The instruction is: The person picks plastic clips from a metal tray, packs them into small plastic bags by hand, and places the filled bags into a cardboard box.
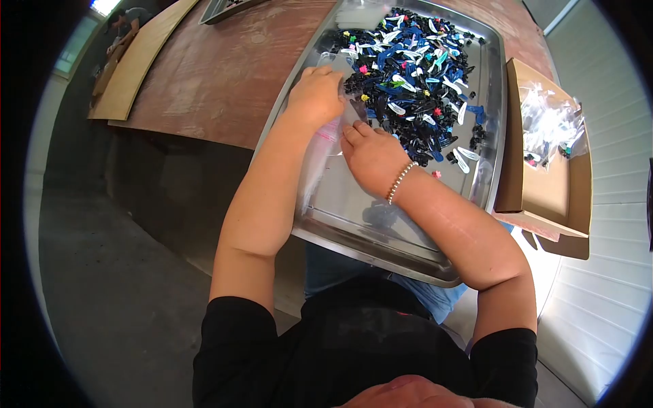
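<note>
- I have two bare hands in my head view, both over one large rectangular shiny metal tray [354, 228].
- The left hand [317, 96] rests with bent fingers at the upper end of clear plastic bagging with a pink strip [313, 173], which lies along the tray's left side; I cannot tell how many bags there are or whether those fingers are clamped on them.
- The right hand [378, 160], wearing one beaded bracelet [401, 182], has its fingers close together against the plastic; I cannot tell whether they pinch it.
- I see one heap of small black, blue and white hair clips [411, 71], too many to count, just beyond both hands.
- Two white clips [462, 160] and one pink piece [436, 175] lie at its near edge.
- One open brown cardboard box [547, 194] right of the tray holds uncountable clear filled packets [549, 122].
- One person [128, 26] is far off, beyond the reddish-brown wooden surface [221, 78].
</note>
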### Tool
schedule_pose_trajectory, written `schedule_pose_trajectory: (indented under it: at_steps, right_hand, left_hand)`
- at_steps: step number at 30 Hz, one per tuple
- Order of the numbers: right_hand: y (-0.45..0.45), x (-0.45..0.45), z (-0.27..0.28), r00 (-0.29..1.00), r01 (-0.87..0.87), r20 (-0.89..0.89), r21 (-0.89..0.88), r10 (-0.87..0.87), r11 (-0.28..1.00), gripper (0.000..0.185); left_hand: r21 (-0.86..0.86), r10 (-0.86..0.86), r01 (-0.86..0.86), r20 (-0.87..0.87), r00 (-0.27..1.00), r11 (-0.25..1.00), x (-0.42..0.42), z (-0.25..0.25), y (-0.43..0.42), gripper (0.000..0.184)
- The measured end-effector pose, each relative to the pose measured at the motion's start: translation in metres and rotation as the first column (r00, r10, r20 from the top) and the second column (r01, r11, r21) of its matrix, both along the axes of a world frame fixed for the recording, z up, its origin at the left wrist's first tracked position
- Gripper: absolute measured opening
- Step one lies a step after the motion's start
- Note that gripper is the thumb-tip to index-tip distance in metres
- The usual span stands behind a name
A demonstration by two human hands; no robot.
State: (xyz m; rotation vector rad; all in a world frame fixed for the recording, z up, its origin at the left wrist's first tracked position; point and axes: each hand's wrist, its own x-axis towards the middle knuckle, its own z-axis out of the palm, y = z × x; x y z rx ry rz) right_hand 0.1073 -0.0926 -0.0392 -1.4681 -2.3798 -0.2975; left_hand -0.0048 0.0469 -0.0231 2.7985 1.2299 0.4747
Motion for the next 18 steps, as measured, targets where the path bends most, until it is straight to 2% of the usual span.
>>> schedule_pose_trajectory:
  at_steps: [2, 6, 8, 9, 11, 12, 15, 17, 18]
  right_hand:
    - [0.003, 0.000, 0.009, 0.998, 0.065, 0.001, -0.201, -0.066, 0.977, 0.020]
    - [0.007, 0.009, 0.009, 0.998, 0.016, 0.058, -0.123, -0.009, 0.992, 0.014]
    - [0.009, 0.012, 0.009, 0.999, 0.027, -0.019, -0.144, -0.030, 0.989, 0.012]
    - [0.010, 0.014, 0.009, 0.999, 0.020, -0.030, -0.145, -0.025, 0.989, 0.012]
    - [0.012, 0.019, 0.009, 0.999, 0.015, -0.033, -0.150, -0.021, 0.989, 0.010]
    - [0.013, 0.021, 0.010, 0.999, 0.009, -0.046, -0.146, -0.016, 0.989, 0.010]
    - [0.014, 0.028, 0.010, 0.995, -0.011, -0.096, -0.178, -0.007, 0.984, 0.009]
    - [0.012, 0.034, 0.017, 0.996, 0.000, -0.089, -0.229, -0.021, 0.974, 0.009]
    - [0.011, 0.037, 0.023, 0.996, 0.014, -0.075, -0.285, -0.037, 0.958, 0.009]
  left_hand:
    - [-0.154, 0.045, -0.068, -0.148, 0.988, 0.986, 0.001, 0.013, -0.003, 0.040]
    - [-0.128, 0.136, -0.157, -0.159, 0.978, 0.979, 0.012, 0.024, -0.015, 0.033]
    - [-0.030, 0.158, -0.167, -0.198, 0.968, 0.986, 0.014, 0.029, -0.015, 0.021]
    - [-0.029, 0.163, -0.173, -0.208, 0.964, 0.985, 0.011, 0.032, -0.016, 0.021]
    - [0.077, 0.135, -0.131, -0.055, 0.989, 0.988, 0.006, 0.040, -0.015, 0.015]
    - [0.084, 0.140, -0.134, -0.067, 0.988, 0.987, 0.002, 0.048, -0.016, 0.015]
    - [0.021, 0.138, -0.137, -0.125, 0.982, 0.990, -0.007, 0.058, -0.019, 0.017]
    - [-0.159, 0.008, -0.068, -0.351, 0.936, 0.985, -0.017, 0.063, -0.026, 0.021]
    - [-0.152, 0.009, -0.068, -0.363, 0.932, 0.986, -0.024, 0.064, -0.030, 0.021]
